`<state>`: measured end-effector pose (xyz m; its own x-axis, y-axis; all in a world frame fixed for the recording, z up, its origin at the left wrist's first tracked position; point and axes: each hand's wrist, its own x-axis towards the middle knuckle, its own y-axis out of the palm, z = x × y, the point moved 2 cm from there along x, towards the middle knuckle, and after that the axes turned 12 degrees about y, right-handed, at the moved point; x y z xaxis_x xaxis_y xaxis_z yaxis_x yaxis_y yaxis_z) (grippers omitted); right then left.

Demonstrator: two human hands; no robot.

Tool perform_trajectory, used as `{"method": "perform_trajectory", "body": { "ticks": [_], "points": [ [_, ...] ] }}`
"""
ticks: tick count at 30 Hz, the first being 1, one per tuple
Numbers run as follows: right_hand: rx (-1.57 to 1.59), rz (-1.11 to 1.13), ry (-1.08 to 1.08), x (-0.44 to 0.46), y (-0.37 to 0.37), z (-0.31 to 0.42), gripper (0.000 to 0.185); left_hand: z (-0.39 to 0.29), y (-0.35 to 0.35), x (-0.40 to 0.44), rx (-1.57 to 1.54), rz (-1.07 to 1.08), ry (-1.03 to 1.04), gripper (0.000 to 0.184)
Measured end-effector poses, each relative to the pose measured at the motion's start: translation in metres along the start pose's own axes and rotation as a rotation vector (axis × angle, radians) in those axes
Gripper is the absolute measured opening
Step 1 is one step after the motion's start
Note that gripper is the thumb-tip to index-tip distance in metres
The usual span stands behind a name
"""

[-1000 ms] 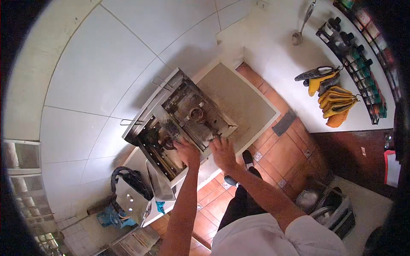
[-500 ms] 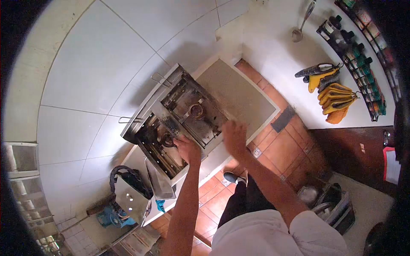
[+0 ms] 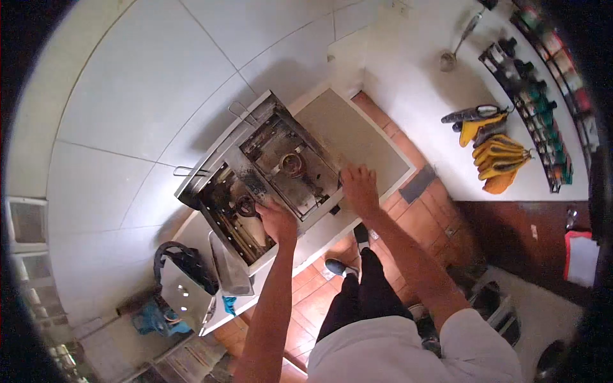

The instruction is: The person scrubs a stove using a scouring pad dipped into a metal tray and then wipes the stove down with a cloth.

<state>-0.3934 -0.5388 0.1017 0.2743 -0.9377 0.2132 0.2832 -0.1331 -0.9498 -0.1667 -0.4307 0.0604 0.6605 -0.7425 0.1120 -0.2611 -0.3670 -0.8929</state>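
Note:
A soiled two-burner gas stove (image 3: 255, 185) stands against the tiled wall, its top bare of grates. My left hand (image 3: 278, 220) reaches into the left well, fingers closed beside the round left burner (image 3: 246, 205). Whatever those fingers hold is hidden from me. The right burner (image 3: 294, 165) sits in the middle of its stained well. My right hand (image 3: 361, 189) is at the stove's right edge, fingers curled over the rim. A dark knob (image 3: 335, 209) shows on the front panel.
A grey-topped white surface (image 3: 357, 131) adjoins the stove on the right. A metal tray (image 3: 228, 265) and a shiny panel (image 3: 184, 290) lie to the left, near a blue cloth (image 3: 228, 305). Bananas (image 3: 501, 156), a ladle (image 3: 448, 60) and a spice rack (image 3: 533, 112) hang on the right wall.
My right hand has moved from the front right corner to the stove's right edge. My left hand stays by the left burner. The camera view has shifted slightly.

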Motion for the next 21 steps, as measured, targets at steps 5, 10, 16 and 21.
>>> {"method": "perform_trajectory", "body": {
  "ticks": [5,10,16,21],
  "points": [
    [0.328,0.298,0.184,-0.001,-0.015,-0.029,0.025,-0.021,-0.018,0.003,-0.123,-0.003,-0.173,0.058],
    [0.902,0.283,0.570,0.023,0.017,-0.072,0.030,-0.030,-0.032,0.005,-0.161,0.050,-0.268,0.058],
    [0.638,0.168,0.133,-0.001,0.000,-0.044,0.033,-0.017,-0.020,0.005,-0.164,0.044,-0.226,0.056],
    [0.523,0.341,0.182,0.031,0.005,-0.042,0.043,-0.025,-0.024,0.004,-0.119,0.039,-0.237,0.055]
  ]
}}
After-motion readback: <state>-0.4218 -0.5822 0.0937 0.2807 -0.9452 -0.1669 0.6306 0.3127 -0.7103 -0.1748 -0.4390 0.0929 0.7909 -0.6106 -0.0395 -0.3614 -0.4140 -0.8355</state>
